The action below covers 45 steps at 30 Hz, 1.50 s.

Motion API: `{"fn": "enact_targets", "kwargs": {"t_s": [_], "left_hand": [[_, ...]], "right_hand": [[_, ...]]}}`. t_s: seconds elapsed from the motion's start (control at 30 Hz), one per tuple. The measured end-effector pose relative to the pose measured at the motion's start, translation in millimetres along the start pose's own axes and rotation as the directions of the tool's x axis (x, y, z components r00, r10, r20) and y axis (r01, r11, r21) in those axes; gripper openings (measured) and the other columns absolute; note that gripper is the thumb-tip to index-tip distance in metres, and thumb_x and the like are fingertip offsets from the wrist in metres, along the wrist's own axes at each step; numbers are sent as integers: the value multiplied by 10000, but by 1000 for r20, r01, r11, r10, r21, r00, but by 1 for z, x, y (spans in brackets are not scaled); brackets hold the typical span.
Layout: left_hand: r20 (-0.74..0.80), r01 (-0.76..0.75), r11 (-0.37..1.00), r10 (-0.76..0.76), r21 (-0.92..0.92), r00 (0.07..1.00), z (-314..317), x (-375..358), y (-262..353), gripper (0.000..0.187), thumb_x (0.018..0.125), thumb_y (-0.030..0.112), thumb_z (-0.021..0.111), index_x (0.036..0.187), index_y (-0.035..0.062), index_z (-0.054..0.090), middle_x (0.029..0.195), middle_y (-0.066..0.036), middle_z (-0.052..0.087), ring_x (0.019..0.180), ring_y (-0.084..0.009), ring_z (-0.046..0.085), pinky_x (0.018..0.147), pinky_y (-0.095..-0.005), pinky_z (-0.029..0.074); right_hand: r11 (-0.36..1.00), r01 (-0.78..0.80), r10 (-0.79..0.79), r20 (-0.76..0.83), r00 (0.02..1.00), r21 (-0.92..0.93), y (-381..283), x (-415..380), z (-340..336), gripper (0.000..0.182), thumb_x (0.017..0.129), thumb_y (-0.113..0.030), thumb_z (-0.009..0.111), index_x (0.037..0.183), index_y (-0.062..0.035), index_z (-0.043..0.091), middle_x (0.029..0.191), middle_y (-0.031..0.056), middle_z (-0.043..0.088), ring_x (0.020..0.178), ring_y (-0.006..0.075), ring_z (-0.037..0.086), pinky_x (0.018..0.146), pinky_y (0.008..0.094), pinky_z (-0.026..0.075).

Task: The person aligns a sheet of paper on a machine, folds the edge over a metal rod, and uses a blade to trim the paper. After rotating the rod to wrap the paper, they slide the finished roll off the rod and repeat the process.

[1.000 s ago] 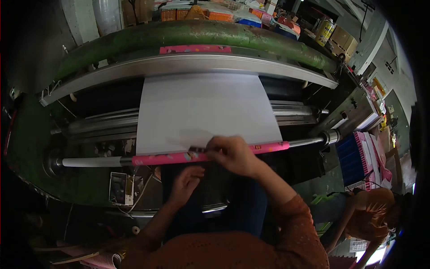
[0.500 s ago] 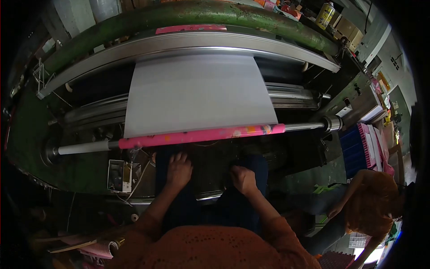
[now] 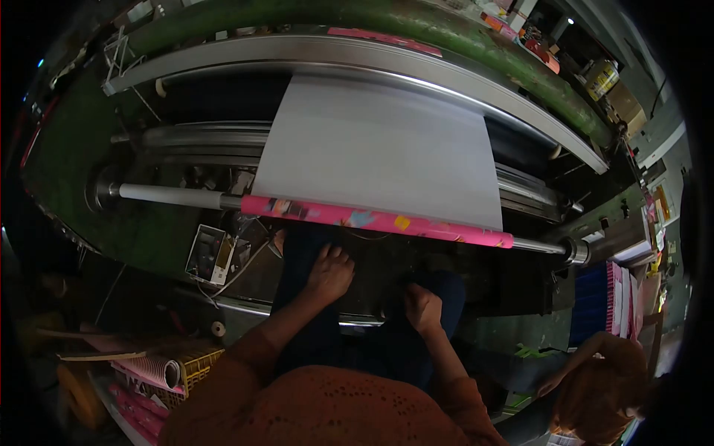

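Note:
My left hand (image 3: 331,275) rests on my left thigh, its fingers lying fairly flat and a little apart, with nothing in it. My right hand (image 3: 422,306) rests on my right knee with its fingers curled in; what they may hold is hidden. Neither hand touches the machine. In front of both hands, a pink printed roll (image 3: 379,221) sits on a metal shaft (image 3: 539,246). A wide white sheet (image 3: 379,149) runs from under a metal crossbar (image 3: 372,61) down to the roll. A white tube (image 3: 169,195) covers the shaft's left part.
A small open box (image 3: 210,255) stands left of my legs. A yellow basket (image 3: 197,374) with pink rolls is at the lower left. Another person (image 3: 606,383) in an orange top is at the lower right. Behind the crossbar lies a long green roller (image 3: 416,33).
The view has turned, so the machine appears tilted the other way. The pink roll shows a different part of its print. My hands stay on my legs.

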<state>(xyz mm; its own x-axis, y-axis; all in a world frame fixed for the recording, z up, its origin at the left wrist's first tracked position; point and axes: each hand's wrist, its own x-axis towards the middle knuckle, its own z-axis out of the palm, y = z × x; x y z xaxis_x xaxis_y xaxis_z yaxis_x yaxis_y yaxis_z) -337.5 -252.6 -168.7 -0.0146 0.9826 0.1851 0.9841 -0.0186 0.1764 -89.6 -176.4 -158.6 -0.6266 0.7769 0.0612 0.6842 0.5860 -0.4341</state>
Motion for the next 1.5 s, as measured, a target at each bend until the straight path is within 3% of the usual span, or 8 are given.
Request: {"fn": "enact_targets", "kwargs": {"t_s": [0.2, 0.33, 0.47, 0.73, 0.83, 0.93, 1.17, 1.5], "left_hand": [[-70, 10, 1000, -12, -26, 997, 5, -4, -3, 170, 782, 257, 638, 797, 89, 650, 886, -69, 600, 1012, -227, 521, 1040, -431, 315], [-180, -23, 996, 8, -81, 984, 16, -7, -8, 185, 787, 270, 654, 820, 90, 632, 876, -74, 573, 1005, -243, 516, 1021, -439, 323], [-122, -22, 965, -11, -263, 992, -4, -2, -11, 172, 785, 249, 662, 817, 85, 620, 866, -82, 562, 946, -259, 537, 953, -437, 380], [-548, -378, 909, 227, -178, 805, -86, -16, -17, 218, 776, 231, 644, 888, 49, 604, 920, -95, 564, 935, -262, 543, 864, -407, 460], [-645, -207, 978, 142, -25, 751, -138, -9, -30, 395, 724, 273, 718, 1021, 35, 609, 1030, -109, 563, 1034, -262, 524, 947, -415, 427], [-424, 16, 1000, -13, 4, 906, -169, 4, -50, 409, 770, 302, 643, 1044, 1, 602, 1096, -139, 539, 990, -252, 516, 953, -415, 425], [-484, 4, 981, 92, 195, 870, -150, 18, -68, 163, 752, 201, 570, 840, 64, 574, 737, -39, 481, 735, -186, 469, 706, -317, 384], [-291, 18, 975, 48, 220, 956, -154, 17, -68, 226, 724, 210, 603, 901, 74, 566, 853, -58, 538, 804, -241, 533, 778, -404, 427]], "right_hand": [[999, -36, 34, 82, 996, 13, -2, 13, -9, 102, 834, -183, 630, 836, -82, 644, 779, 129, 662, 744, 340, 645, 630, 416, 506], [958, -60, -62, 407, 911, 281, -73, 61, -90, 40, 796, -35, 661, 835, -34, 651, 736, 76, 665, 665, 162, 632, 616, 268, 479], [762, 102, -277, 180, 944, 640, -168, 134, -147, 35, 819, 18, 641, 811, 14, 607, 733, 66, 639, 692, 119, 606, 644, 244, 475], [814, 404, -489, 118, 864, 417, -249, 284, -63, 89, 837, -69, 626, 857, 16, 639, 698, 106, 630, 634, 163, 585, 617, 299, 471], [848, 428, -489, 153, 859, 312, -252, 284, -52, 112, 816, -104, 632, 861, -3, 651, 712, 129, 636, 656, 221, 599, 636, 330, 484], [848, 450, -498, 130, 857, 281, -254, 279, -50, 120, 783, -128, 641, 855, -36, 666, 726, 170, 650, 684, 318, 642, 649, 384, 505], [788, 609, -616, 99, 782, 90, -260, 283, -47, 65, 739, -92, 625, 783, -52, 652, 750, 168, 659, 723, 343, 652, 649, 428, 520], [578, 796, -756, 248, 605, -179, -205, 275, -88, 30, 729, -73, 603, 713, -50, 613, 706, 173, 639, 737, 344, 659, 645, 442, 524]]}}
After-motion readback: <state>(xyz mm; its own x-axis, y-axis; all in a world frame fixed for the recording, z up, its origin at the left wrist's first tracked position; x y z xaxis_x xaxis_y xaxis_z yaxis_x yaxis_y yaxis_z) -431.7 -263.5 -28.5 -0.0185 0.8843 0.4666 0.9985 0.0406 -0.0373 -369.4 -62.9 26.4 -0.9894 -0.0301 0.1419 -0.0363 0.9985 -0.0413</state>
